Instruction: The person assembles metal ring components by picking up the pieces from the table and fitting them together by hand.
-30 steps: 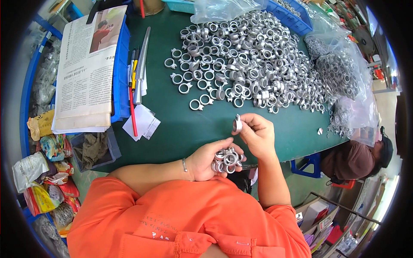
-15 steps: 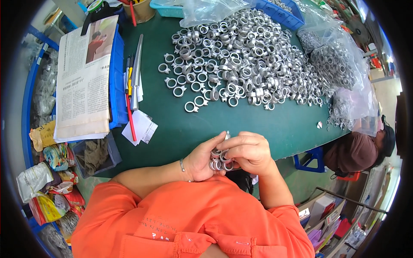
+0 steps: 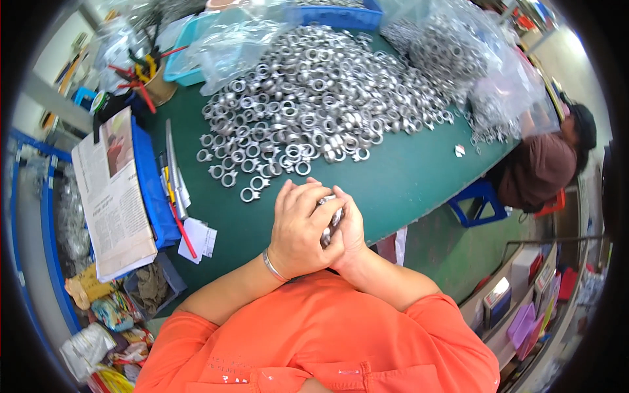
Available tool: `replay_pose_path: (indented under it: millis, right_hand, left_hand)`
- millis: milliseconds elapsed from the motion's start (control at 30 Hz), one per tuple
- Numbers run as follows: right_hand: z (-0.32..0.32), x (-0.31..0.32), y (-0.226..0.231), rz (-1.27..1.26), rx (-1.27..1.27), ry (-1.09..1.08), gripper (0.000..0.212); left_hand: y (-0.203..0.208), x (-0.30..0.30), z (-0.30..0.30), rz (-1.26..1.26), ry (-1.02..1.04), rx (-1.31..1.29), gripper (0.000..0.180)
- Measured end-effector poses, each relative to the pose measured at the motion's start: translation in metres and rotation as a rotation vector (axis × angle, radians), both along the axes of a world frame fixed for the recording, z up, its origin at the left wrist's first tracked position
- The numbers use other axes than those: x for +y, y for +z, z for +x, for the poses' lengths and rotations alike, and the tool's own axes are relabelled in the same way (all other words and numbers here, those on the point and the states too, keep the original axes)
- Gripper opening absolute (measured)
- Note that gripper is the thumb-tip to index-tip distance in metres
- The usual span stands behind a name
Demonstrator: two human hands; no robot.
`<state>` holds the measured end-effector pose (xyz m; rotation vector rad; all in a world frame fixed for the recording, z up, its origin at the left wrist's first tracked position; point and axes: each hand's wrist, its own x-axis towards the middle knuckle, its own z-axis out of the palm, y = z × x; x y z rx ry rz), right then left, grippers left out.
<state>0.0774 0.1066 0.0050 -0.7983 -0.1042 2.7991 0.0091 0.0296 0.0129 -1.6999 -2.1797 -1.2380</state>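
Observation:
My left hand and my right hand are cupped together over the near edge of the green table, close to my chest. Between them sit silver-grey metal rings, glimpsed only through the gap at my fingers, so most of them are hidden. The left hand lies across with its back upward, and the right closes in from the other side. Just beyond my fingertips begins a big heap of similar metal rings, each with a small lug, some lying singly at its near edge.
Plastic bags of rings lie at the back right. A blue tray with newspaper stands at left beside a tapered metal rod and pens. Behind is a turquoise tray. Another person sits at the right.
Earlier the rings lay in my left palm with my right fingers on them; now both hands have closed around them. The view has shifted, putting the heap further left.

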Motion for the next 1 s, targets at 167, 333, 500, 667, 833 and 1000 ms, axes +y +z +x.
replay_pose_path:
  millis: [167,333,500,667,833,1000]
  right_hand:
    - [0.05,0.018,-0.026,-0.153,0.118,-0.047,0.03]
    - [0.129,0.043,-0.02,-0.182,0.036,-0.219,0.029]
    - [0.183,0.066,-0.043,-0.021,-0.322,-0.33,0.025]
    - [0.191,0.101,-0.14,0.018,-0.66,-0.207,0.034]
    - [0.176,0.129,-0.158,0.387,-0.994,-0.1,0.043]
    - [0.164,0.137,-0.092,1.471,-0.885,-0.775,0.02]
  left_hand:
    - [0.003,0.012,0.021,0.128,-0.234,-0.039,0.04]
    - [0.001,0.015,0.008,0.116,-0.238,-0.181,0.026]
    - [-0.01,0.013,0.008,0.12,-0.206,-0.393,0.019]
    - [-0.008,0.019,0.008,0.065,-0.227,-0.553,0.019]
    - [-0.017,-0.007,-0.028,0.048,0.007,-0.413,0.024]
    - [-0.051,-0.036,-0.099,-0.04,0.57,-0.08,0.036]
